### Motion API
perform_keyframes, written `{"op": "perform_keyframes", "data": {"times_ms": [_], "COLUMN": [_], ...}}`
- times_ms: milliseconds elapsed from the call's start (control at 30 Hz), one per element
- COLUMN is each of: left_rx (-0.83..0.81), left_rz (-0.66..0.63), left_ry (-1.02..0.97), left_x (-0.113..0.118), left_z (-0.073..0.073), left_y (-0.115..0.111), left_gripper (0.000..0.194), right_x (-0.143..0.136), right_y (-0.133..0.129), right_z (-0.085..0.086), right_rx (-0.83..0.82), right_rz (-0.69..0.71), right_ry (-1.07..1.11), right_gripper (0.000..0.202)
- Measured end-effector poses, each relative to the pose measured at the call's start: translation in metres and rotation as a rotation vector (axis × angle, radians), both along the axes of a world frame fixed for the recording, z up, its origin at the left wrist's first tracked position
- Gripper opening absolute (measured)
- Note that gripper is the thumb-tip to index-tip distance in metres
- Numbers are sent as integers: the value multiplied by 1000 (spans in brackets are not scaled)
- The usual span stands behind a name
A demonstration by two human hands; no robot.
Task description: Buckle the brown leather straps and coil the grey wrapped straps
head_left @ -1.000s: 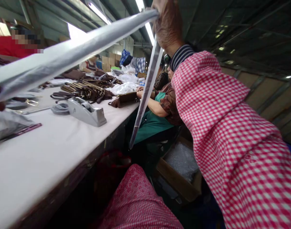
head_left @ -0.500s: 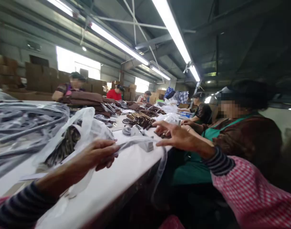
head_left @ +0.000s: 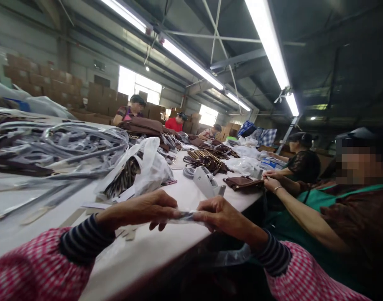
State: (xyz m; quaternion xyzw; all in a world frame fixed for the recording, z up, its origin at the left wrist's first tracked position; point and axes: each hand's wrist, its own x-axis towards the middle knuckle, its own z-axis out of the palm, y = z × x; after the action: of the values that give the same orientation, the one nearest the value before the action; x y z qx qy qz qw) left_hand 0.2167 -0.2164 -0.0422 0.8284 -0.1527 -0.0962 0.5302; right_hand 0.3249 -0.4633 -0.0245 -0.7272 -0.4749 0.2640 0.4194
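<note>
My left hand (head_left: pixel 144 211) and my right hand (head_left: pixel 224 215) meet above the near edge of the white table (head_left: pixel 154 251). Both pinch a grey strap in clear plastic (head_left: pixel 187 215), its short stretch held between my fingertips. Part of the plastic-wrapped length hangs in a loop below my right hand, past the table edge. Just beyond my hands stands a grey tape dispenser (head_left: pixel 207 184), a grey roll (head_left: pixel 188 172) beside it. Left of these, a white plastic bag (head_left: pixel 150 163) stands open with many dark strips inside.
Grey plastic-wrapped straps (head_left: pixel 81 142) pile up on the left. Brown pieces with gold metal parts (head_left: pixel 207 159) lie farther back. At right, a co-worker in a green apron (head_left: pixel 281 223) handles a brown pouch (head_left: pixel 243 182). Other people sit along the table; cartons (head_left: pixel 53 83) are stacked behind.
My right hand, open with fingers spread before, has come in and closed on the strap beside my left hand. The view has turned left.
</note>
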Motion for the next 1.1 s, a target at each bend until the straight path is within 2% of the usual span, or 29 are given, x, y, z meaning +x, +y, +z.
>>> {"op": "perform_keyframes", "data": {"times_ms": [167,333,433,533,633,767,867,1000,1100], "left_rx": [-77,-147,-204,-192,-105,-28,-31,-77,43], "left_rz": [-17,19,39,68,115,136,167,142,153], "left_ry": [27,35,28,-36,-107,-120,-120,-83,-118], "left_x": [-3,-3,2,5,4,2,6,5,-3], "left_z": [-3,-4,-12,-19,-15,-10,-16,-19,-12], "left_y": [14,1,-5,-5,-1,2,4,3,-4], "left_gripper": [48,46,44,44,46,50,51,40,26], "right_x": [4,-2,-11,-12,0,19,22,19,21], "right_y": [0,15,28,34,21,-16,-35,-41,-43], "right_z": [-4,-5,-7,-7,-5,-8,-16,-21,-16], "right_rx": [3,10,37,44,18,-51,-29,27,-34], "right_rz": [-75,-88,-90,-74,-49,-88,-135,-132,-150], "right_ry": [-112,-154,-244,-322,-381,-530,-738,-1008,-1056], "right_gripper": [42,39,37,40,47,55,44,33,25]}}
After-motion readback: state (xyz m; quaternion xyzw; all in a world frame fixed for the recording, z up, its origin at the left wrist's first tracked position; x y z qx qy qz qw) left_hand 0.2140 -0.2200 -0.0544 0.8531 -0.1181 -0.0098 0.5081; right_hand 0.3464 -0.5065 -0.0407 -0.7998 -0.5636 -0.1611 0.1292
